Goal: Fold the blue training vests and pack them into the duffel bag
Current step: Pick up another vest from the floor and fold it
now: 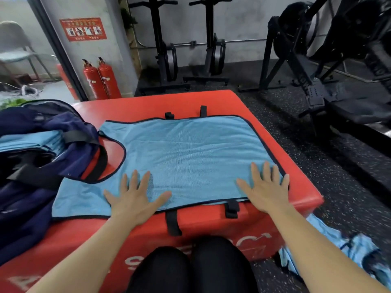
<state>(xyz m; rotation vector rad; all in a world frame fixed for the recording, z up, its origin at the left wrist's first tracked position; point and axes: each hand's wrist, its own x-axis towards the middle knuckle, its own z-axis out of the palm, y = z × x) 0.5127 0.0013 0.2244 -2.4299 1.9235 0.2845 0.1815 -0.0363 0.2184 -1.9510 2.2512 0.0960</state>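
Observation:
A light blue training vest (190, 153) with dark trim lies spread flat on a red padded box (148, 104). My left hand (135, 197) presses flat on its near edge, fingers spread. My right hand (264, 187) lies flat on its near right corner, fingers straight. A navy duffel bag (53, 132) stands open at the left on the box, with folded blue vests (27, 140) inside. More blue vests (349, 252) lie crumpled on the floor at the lower right.
Black straps (173, 223) hang over the box's front edge. Two red fire extinguishers (101, 79) stand by the wall at the back left. Black gym machines (317, 60) fill the back and right on the dark speckled floor.

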